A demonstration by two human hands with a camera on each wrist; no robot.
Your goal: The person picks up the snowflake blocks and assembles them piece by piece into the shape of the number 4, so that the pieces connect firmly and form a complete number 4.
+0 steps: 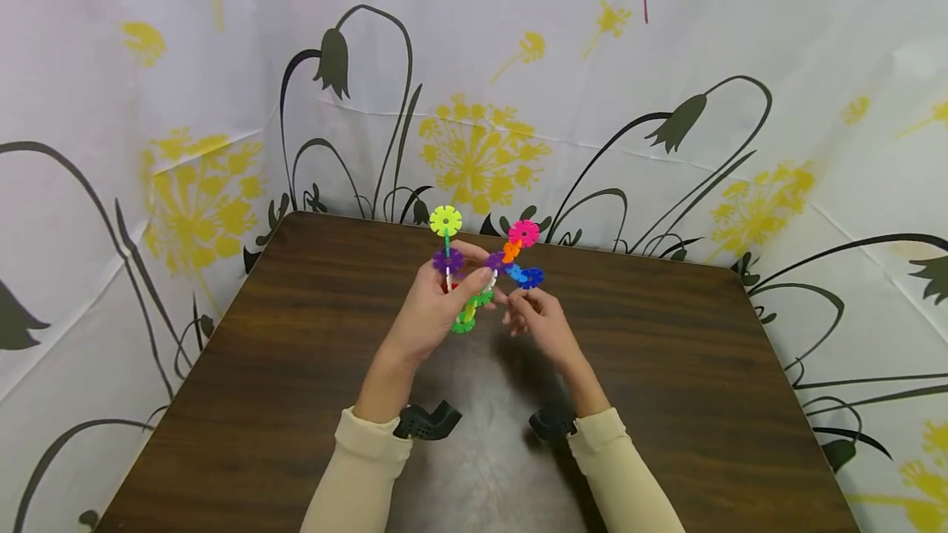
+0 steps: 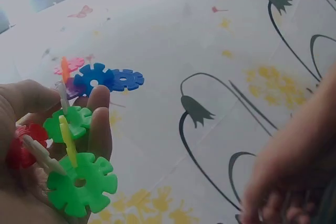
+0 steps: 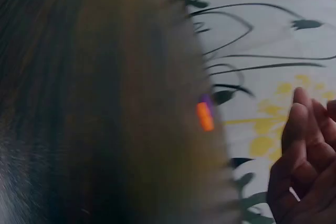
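Observation:
In the head view, my left hand (image 1: 429, 311) grips a construction of interlocking notched plastic discs (image 1: 465, 325) between thumb and fingers, held up over the table. One branch rises to a yellow-green disc (image 1: 446, 220) above a purple disc (image 1: 448, 261). The other branches lead to a pink disc (image 1: 523, 234) and a dark blue disc (image 1: 531, 277). Green, yellow, white and red discs (image 2: 32, 145) show against the palm in the left wrist view. Just below the blue disc is my right hand (image 1: 544, 323), fingers loosely bent. Nothing shows between those fingers (image 3: 302, 145) in the right wrist view.
The dark wooden table (image 1: 296, 368) spreads beneath both hands. Behind it and at its sides hangs a white curtain (image 1: 592, 48) with a flower print. A blurred orange and purple shape (image 3: 205, 115) overlaps the table's edge in the right wrist view.

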